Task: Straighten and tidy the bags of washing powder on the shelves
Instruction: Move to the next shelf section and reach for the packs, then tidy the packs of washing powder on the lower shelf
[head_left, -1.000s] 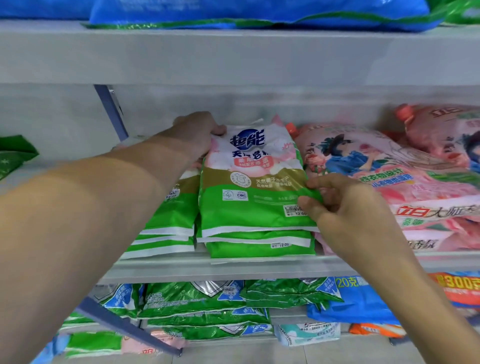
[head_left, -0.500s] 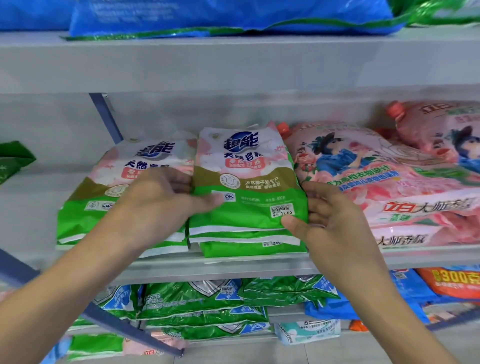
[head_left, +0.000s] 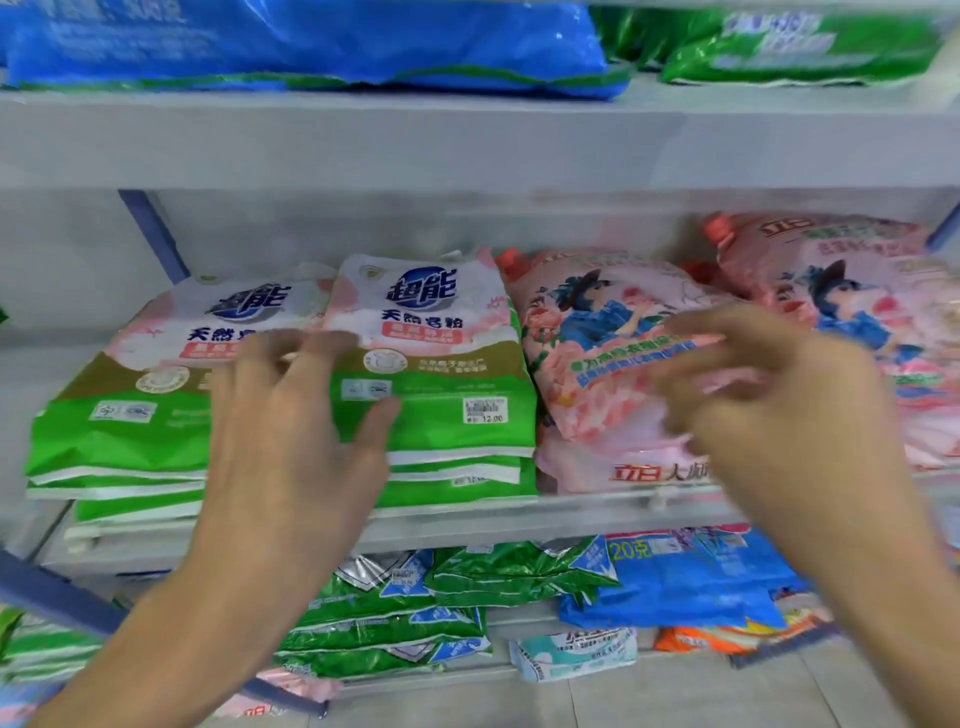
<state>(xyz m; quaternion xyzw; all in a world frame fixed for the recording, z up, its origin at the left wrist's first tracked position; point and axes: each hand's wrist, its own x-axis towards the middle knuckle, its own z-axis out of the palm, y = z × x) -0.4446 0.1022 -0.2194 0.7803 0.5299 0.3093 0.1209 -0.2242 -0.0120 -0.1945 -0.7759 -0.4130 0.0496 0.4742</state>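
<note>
Two stacks of green, white and pink washing powder bags lie side by side on the middle shelf (head_left: 519, 519): the left stack (head_left: 130, 405) and the right stack (head_left: 441, 364). My left hand (head_left: 291, 441) hovers in front of the gap between them, fingers spread, holding nothing. To the right lies a pink bag with a cartoon figure (head_left: 587, 353). My right hand (head_left: 769, 395) is in front of that pink bag, fingers loosely bent and blurred by motion, with nothing in its grasp.
More pink bags (head_left: 831, 270) lie at the far right of the same shelf. Blue bags (head_left: 311, 41) and green bags (head_left: 779, 47) fill the top shelf. Green bags (head_left: 415, 608) and blue bags (head_left: 685, 577) sit on the bottom shelf. A blue upright (head_left: 150, 228) stands at the left.
Both hands have let go of the right green stack. My right hand has moved right to the pink bag, and my left hand has lifted off with fingers spread.
</note>
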